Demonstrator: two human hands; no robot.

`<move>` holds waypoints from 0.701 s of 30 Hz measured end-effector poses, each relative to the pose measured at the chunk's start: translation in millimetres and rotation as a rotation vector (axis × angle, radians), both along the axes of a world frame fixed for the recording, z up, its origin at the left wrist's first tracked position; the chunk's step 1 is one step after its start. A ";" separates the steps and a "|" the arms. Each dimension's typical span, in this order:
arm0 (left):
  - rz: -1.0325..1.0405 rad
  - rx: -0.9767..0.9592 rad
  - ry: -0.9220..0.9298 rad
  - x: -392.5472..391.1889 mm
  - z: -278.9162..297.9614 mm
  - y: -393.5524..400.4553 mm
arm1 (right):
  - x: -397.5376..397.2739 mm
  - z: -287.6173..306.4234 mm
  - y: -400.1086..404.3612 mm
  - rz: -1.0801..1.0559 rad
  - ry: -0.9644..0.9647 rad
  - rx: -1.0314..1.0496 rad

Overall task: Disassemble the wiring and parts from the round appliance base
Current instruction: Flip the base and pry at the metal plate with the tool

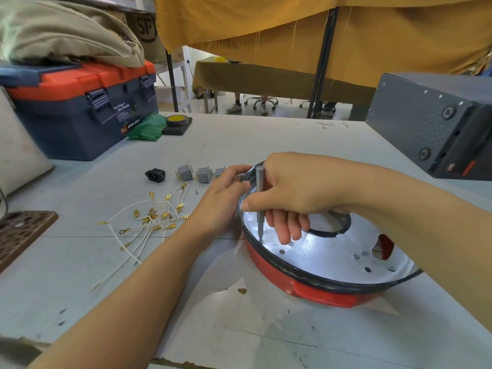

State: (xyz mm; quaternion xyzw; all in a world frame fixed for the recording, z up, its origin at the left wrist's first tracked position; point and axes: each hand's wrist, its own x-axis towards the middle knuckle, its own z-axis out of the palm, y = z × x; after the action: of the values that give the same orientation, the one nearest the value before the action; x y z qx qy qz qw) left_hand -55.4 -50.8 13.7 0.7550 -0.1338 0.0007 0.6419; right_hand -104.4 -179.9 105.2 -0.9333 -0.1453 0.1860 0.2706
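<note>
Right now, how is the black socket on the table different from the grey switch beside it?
The black socket is dark with a recessed face; the grey switch is a lighter, boxy block with brass tabs showing. The black socket lies farther left, the grey switch nearer the left hand. Both rest loose on the table, without wires attached.

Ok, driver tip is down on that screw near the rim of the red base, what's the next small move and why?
Probably turn the screwdriver to back out the screw it stands on. The right hand grips the shaft upright with the tip seated, and the left hand holds the rim of the base steady. The wires and switches already lie on the table.
</note>
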 end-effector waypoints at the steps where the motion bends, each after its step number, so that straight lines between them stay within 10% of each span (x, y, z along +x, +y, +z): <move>1: -0.002 -0.002 0.002 0.0 0.1 0.1 | 0.1 0.4 -1.5 0.012 0.002 0.004; 21: -0.002 0.012 0.011 1.0 -2.1 1.7 | 17.3 7.7 -12.1 0.224 0.118 -0.037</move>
State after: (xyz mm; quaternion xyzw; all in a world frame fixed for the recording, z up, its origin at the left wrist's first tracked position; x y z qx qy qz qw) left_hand -54.4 -49.2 11.6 0.7588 -0.1312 -0.0049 0.6380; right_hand -87.1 -192.0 112.9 -0.9035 -0.2290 0.2721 0.2390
